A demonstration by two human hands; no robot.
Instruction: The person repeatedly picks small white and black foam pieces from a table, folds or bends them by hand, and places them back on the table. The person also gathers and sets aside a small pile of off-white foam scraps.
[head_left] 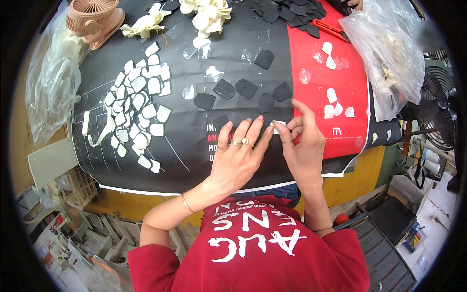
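Near the mat's front edge, my left hand (pixel 238 158) and my right hand (pixel 304 141) meet at a small white rounded piece (pixel 279 127). My right thumb and fingers pinch this piece. The left index fingertip is against its left end; the left thumb is hidden, and the other left fingers are spread over the mat. Just beyond my hands lie several black rounded pieces, one of them a black patch (pixel 246 88) with a straight edge. To the left is a heap of white rounded pieces with dark edges (pixel 138 100).
A black and red mat (pixel 185 136) covers the table. White petal-shaped pieces (pixel 329 111) lie on its red part. At the back are cream pieces (pixel 209 17), black pieces (pixel 292 12), a red-handled tool (pixel 331 30) and a pink fan (pixel 95 19). Plastic bags (pixel 389 58) flank the mat.
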